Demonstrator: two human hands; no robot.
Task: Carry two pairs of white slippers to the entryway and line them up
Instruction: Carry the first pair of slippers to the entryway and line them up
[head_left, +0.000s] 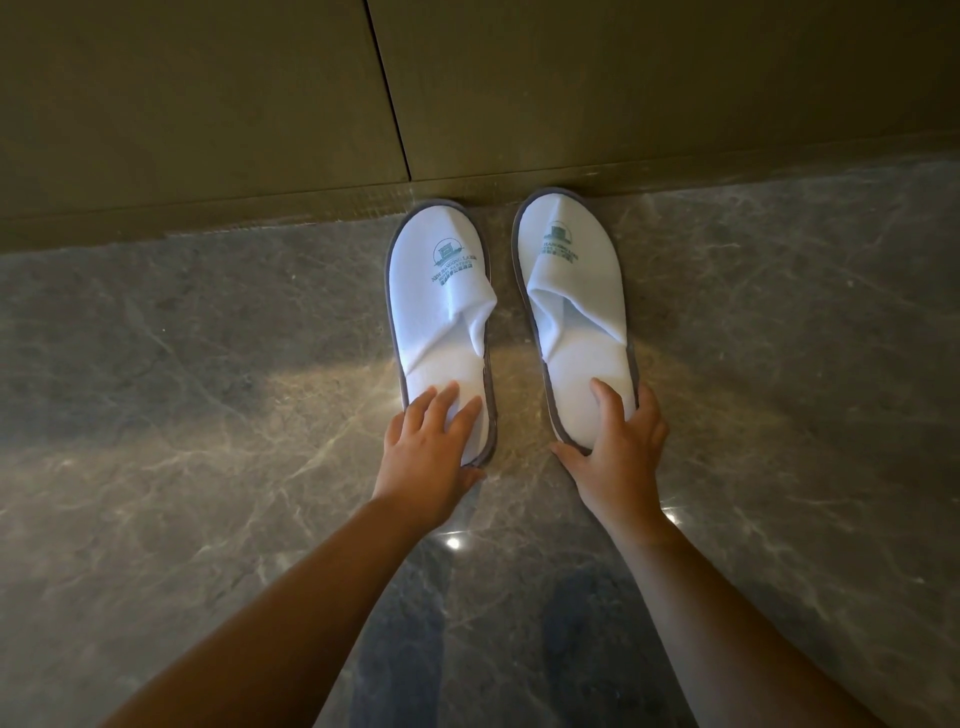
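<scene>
Far left lies bare grey marble floor (171, 395), veined and glossy, with a warm patch of light across it. Behind it runs an olive-brown wall panel (197, 104), split by one dark vertical seam.

The left hand (428, 441) rests palm down on the heel end of the left slipper (441, 312) — its fingers (441, 402) spread wide and flat on the white insole, the thumb tucked at the heel rim, pressing rather than gripping. This slipper is white with a grey edge band and a teal printed logo on the toe cover, and its toe sits just at the foot of the wall.

Just beside it, apart by a narrow strip of floor, lies the right slipper (571, 291) — same make, toe likewise at the wall. The right hand (618, 447) cups its heel: fingers curled around the back rim, one laid on the insole, holding the heel.
</scene>
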